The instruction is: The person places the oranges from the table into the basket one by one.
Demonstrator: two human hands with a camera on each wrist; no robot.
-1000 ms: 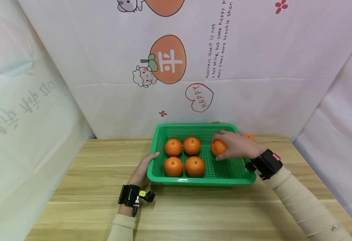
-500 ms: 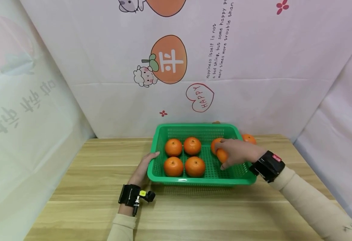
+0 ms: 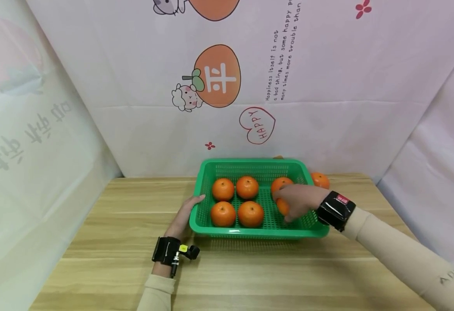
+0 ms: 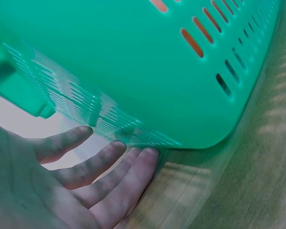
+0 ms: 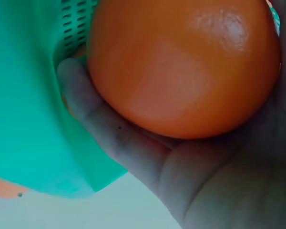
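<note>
- Since the earlier frames, my right hand (image 3: 297, 199) has been carrying its orange (image 3: 283, 207) from the far right part of the green basket (image 3: 258, 231) towards the near right part, and it is now lying lower in the basket.
- Behind it, another orange (image 3: 280, 183) is sitting uncovered at the far right of the basket, where my hand was hiding it before.
- I am wrapping the fingers (image 5: 109, 133) of my right hand round the orange (image 5: 181, 67), cupping it in my palm; the right wrist view is showing the fruit pressed against my fingers with the basket wall (image 5: 28, 95) just beside it.
- My left hand (image 3: 183, 218) is staying where it was, resting against the left end of the basket with fingers nearly straight; in the left wrist view, my fingertips (image 4: 143, 157) are touching the underside of the basket's wall (image 4: 133, 71), gripping nothing.
- Four oranges are sitting in the left half of the basket in two rows: far left (image 3: 223, 189), far middle (image 3: 247, 187), near left (image 3: 223, 214), near middle (image 3: 250, 214).
- One more orange (image 3: 320, 179) is lying on the wooden table (image 3: 114, 242), just beyond the basket's far right corner.
- Behind the table, a printed backdrop (image 3: 219, 77) is hanging.
</note>
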